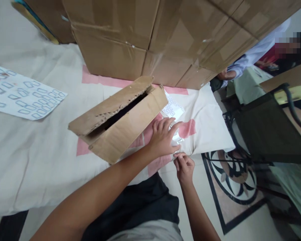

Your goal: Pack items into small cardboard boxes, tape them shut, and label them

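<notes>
My left hand (163,139) lies over a small white sheet (178,138), its fingers spread on the pink-and-white cloth. Just below its thumb, by the table's near edge, my right hand (184,165) is closed in a pinch. Whatever sits between those fingertips is too small to make out. Beyond the left hand rests another white sheet (174,106) printed with blue outlined shapes, partly tucked behind a cardboard box (130,125). This long brown box lies slanted to the left of my hands, with a ragged, dark slot along its top.
A wall of large taped cartons (115,57) stands along the back. At the left lies a bigger sheet (25,93) with blue outlines. A dark chair (266,127) is close on the right. Behind the cartons a person's sleeve (256,50) shows, and another person sits farther off.
</notes>
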A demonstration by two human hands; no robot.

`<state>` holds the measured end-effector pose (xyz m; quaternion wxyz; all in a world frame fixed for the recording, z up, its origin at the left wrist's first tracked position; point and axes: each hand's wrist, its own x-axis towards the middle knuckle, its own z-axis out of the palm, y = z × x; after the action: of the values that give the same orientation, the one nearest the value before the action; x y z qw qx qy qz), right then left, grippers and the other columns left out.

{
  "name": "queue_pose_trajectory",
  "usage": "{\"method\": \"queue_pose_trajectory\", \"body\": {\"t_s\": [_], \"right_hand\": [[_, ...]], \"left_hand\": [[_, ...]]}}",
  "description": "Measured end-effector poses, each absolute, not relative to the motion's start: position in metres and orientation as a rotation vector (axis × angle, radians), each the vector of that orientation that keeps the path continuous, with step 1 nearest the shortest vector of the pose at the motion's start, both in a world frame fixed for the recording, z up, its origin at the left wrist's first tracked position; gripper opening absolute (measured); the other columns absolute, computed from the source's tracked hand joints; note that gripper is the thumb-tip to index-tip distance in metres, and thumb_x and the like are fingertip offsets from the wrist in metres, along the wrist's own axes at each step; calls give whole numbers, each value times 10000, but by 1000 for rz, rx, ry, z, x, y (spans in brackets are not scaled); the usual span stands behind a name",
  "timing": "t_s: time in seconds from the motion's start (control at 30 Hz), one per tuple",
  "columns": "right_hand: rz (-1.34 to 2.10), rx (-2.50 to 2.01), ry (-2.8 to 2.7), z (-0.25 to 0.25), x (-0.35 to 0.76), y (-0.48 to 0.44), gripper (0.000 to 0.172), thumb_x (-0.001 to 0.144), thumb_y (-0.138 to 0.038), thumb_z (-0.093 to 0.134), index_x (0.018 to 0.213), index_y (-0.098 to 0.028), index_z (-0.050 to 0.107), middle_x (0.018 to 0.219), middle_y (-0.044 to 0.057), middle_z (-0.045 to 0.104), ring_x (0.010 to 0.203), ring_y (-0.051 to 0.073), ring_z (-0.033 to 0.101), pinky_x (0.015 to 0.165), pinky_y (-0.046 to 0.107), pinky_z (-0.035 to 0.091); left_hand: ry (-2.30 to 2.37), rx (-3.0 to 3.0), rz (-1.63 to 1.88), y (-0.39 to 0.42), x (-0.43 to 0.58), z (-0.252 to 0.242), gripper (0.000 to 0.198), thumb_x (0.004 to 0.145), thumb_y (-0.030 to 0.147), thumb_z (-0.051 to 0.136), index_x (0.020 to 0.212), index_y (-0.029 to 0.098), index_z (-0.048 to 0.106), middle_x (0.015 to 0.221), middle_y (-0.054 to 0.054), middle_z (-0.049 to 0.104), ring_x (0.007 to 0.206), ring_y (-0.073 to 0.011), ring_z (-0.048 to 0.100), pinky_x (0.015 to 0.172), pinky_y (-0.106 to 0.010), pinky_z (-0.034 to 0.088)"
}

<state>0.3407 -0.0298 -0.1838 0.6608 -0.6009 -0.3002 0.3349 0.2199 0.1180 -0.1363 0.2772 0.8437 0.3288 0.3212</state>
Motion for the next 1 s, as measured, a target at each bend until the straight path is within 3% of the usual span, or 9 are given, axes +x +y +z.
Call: {"method": "queue_pose_trajectory", "body": {"t_s": [0.17, 0.27, 0.33, 0.47, 0.67, 0.77, 0.87, 0.93, 1.0], "right_hand": [[829, -1359, -585, -170, 333, -30, 559, 825, -322, 770, 528, -154, 327, 800, 28, 723, 419, 14, 269, 454, 259, 221], [721, -1339, -566, -151, 315, -24, 544, 833, -301, 764, 531, -154, 337, 829, 36, 727, 435, 17, 284, 457, 263, 227], [603, -1293, -588, -130, 300, -15, 527, 844, -287, 757, 530, -151, 355, 844, 37, 724, 457, 26, 326, 475, 265, 258], [430, -1123, -788, -79, 275, 8, 482, 897, -226, 697, 539, -149, 384, 855, 35, 723, 444, 30, 357, 496, 278, 295], [519, -909, -1041, -17, 255, 48, 487, 906, -217, 681, 522, -158, 389, 822, 28, 711, 464, 51, 423, 549, 297, 371], [642, -841, -1053, 3, 254, 71, 482, 887, -228, 701, 510, -161, 409, 823, 20, 715, 453, 40, 402, 623, 314, 437], [763, -778, -1050, 16, 260, 92, 457, 847, -232, 738, 501, -165, 446, 813, 8, 720, 455, 40, 409, 691, 325, 477], [826, -739, -1074, 19, 265, 104, 456, 825, -244, 756, 491, -168, 454, 784, 4, 717, 462, 51, 431, 674, 315, 473], [853, -724, -1098, 18, 268, 115, 455, 815, -262, 764, 489, -175, 458, 753, 4, 710, 493, 72, 471, 673, 311, 467]], "left_hand": [[857, 2238, 934, 118, 218, -135, 770, 755, 500, 725, 1436, 253, 464, 1512, -130, 432, 1399, -334, 365, 1145, -545, 287], [785, 2273, 1067, 120, 213, -132, 411, 838, 486, 669, 1180, 259, 659, 1449, -99, 511, 1366, -305, 425, 1128, -508, 329], [637, 2301, 1126, 124, 205, -126, 243, 918, 434, 588, 1023, 245, 699, 1335, -74, 605, 1272, -243, 525, 1087, -439, 390], [385, 2290, 1208, 132, 190, -108, 232, 981, 324, 477, 996, 204, 674, 1111, -62, 696, 1071, -150, 635, 971, -309, 490], [331, 2374, 1180, 122, 195, -114, 264, 913, 375, 525, 1038, 173, 641, 1065, -109, 709, 1060, -224, 663, 923, -355, 546], [385, 2380, 1195, 105, 185, -110, 229, 902, 332, 505, 950, 155, 642, 953, -101, 718, 920, -216, 677, 836, -338, 553], [361, 2422, 1227, 84, 150, -74, 195, 903, 348, 541, 914, 184, 647, 864, -30, 720, 797, -174, 663, 748, -313, 521], [374, 2458, 1346, 80, 116, -39, 143, 902, 238, 525, 942, 232, 662, 778, 35, 696, 719, -136, 635, 712, -296, 475], [656, 2353, 1461, 91, 82, -3, 198, 906, 194, 496, 1008, 222, 663, 846, 18, 709, 766, -135, 638, 739, -288, 467]]}}
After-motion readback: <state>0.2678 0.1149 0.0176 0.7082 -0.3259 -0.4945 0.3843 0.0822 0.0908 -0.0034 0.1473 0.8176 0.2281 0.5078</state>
